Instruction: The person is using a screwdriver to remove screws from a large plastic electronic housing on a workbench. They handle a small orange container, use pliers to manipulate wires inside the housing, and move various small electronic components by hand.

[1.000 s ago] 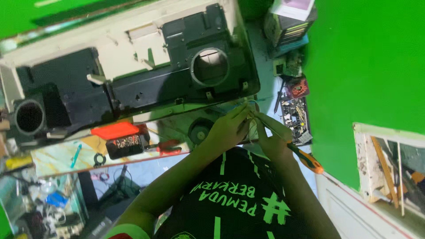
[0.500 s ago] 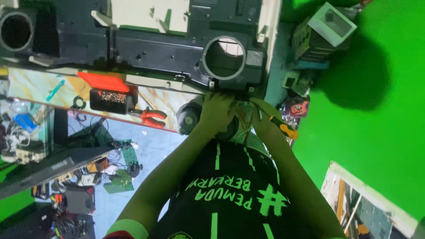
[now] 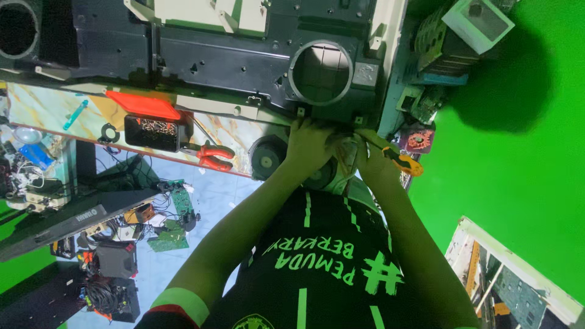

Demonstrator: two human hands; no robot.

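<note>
- Black plastic housing [image 3: 244,61], a large opened appliance shell with a round opening [image 3: 321,72] near its right end, lies along the far side of a marble-patterned workbench [image 3: 42,109] and overhangs its near edge.
- Left hand [image 3: 309,143] presses against the housing's near edge just below the round opening, fingers curled; whether it pinches a part cannot be told.
- Right hand [image 3: 372,159] sits close beside the left, closed around a screwdriver [image 3: 396,157] with a yellow and black handle, its tip aimed at the housing's near edge.
- Between the two hands a small pale bundle, perhaps wires, shows; it is too hidden to name.
- Judged step: working a fastener or clip at the housing's near edge, left hand steadying while the right drives the tool.
- Judged next move: it calls for keeping the tip seated and the housing steady so the tool does not slip.
- A round dark speaker [image 3: 268,157] sits just left of the left wrist, at the workbench's near edge.
- Red-handled pliers [image 3: 210,157] lie further left along that edge.
- An open box of small parts with a red lid [image 3: 145,105] sits beside the pliers, toward the workbench's middle.
- Circuit boards [image 3: 173,210] and tangled cables litter the floor below.
- Green wall [image 3: 518,170] fills the right side.
</note>
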